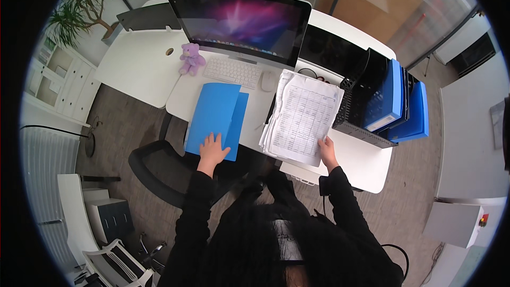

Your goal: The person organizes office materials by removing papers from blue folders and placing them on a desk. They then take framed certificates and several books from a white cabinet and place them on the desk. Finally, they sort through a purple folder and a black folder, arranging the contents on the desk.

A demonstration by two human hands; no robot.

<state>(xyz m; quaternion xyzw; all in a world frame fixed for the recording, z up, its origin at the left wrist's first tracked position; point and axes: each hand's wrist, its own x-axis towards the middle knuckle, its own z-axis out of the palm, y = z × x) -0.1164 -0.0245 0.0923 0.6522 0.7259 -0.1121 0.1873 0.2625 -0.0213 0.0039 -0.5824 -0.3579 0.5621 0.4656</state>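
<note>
While the left hand lies with fingers spread on the blue folder beneath it, the right hand grips the papers by their edge, the sheets reaching forward and left of that hold.

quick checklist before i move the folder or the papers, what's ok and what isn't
1. Left hand on the blue folder: ok, laid on its lower part with fingers spread.
2. Blue folder fully on the white desk: not ok, its lower end reaches past the front edge in this view.
3. Right hand at the paper stack: ok, at its lower right edge.
4. Grip under the paper stack: cannot tell, the underside is hidden.
5. Sheets squared up: not ok, they fan out unevenly along the left side.
6. White mouse uncovered: ok, beyond the papers' upper left.
</note>
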